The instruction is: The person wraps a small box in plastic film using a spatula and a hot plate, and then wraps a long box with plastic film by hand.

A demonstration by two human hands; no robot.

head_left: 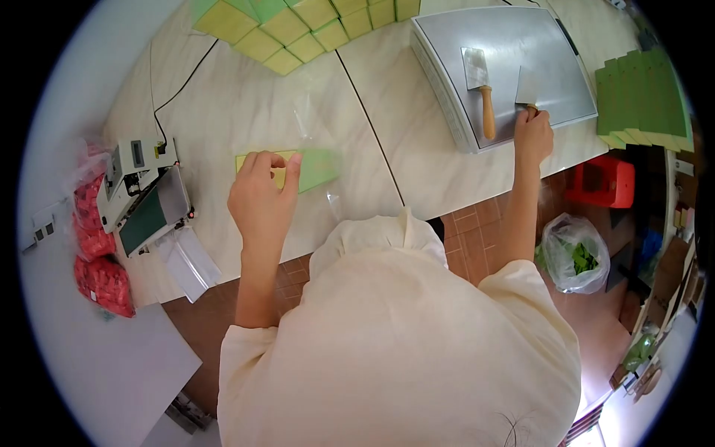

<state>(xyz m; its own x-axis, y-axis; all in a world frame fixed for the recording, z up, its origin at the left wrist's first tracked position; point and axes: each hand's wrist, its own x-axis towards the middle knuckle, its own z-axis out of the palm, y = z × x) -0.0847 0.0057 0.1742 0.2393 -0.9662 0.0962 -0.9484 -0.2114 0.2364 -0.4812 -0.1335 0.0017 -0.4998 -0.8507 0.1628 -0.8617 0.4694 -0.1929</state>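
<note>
My left hand (264, 190) rests on a green and yellow box (316, 170) on the marbled table, thumb and fingers curved over its yellow end. Clear film sticks out above and below this box. Over on the right, my right hand (533, 138) is closed round the wooden handle of a scraper (527, 86), whose metal blade lies over the silver plate of a flat machine (439, 74). A second scraper (488, 112) with a wooden handle lies on that plate, to the left of my right hand.
Stacked green and yellow boxes (305, 26) stand at the back; more green boxes (642, 97) are at the right. A white device (138, 175) and red bags (100, 279) sit at the left. Below the table's right edge are a red basket (602, 181) and a clear bag (573, 253).
</note>
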